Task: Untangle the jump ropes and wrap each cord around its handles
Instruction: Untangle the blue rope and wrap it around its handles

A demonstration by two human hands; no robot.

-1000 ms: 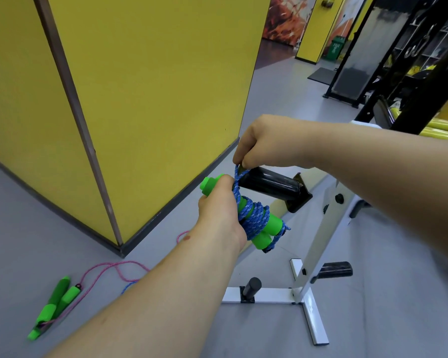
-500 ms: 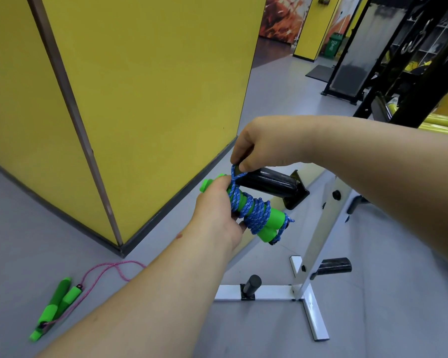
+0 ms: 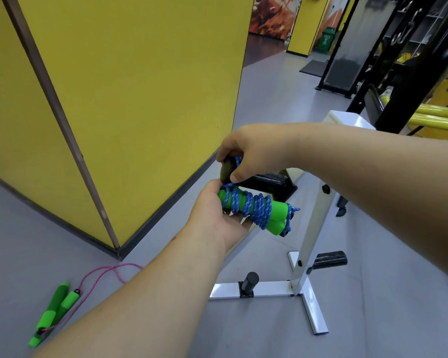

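Observation:
My left hand (image 3: 219, 218) grips a pair of green foam handles (image 3: 277, 215) held side by side, with a blue cord (image 3: 254, 206) wound around them in several turns. Just above, my right hand (image 3: 248, 153) pinches the free end of that blue cord near the handles' left end, in front of a black peg. On the floor at lower left lies a second jump rope: two green handles (image 3: 56, 310) with a loose pink cord (image 3: 106, 272) trailing to the right and disappearing behind my left forearm.
A white metal stand (image 3: 308, 288) with black pegs (image 3: 329, 259) stands on the grey floor right of my hands. A yellow wall block (image 3: 130, 86) fills the left. Black and yellow gym equipment (image 3: 411, 81) stands at the far right.
The wrapped handles have turned in my left hand and sit lower. My right hand has carried the blue cord end up and over the handles' left end.

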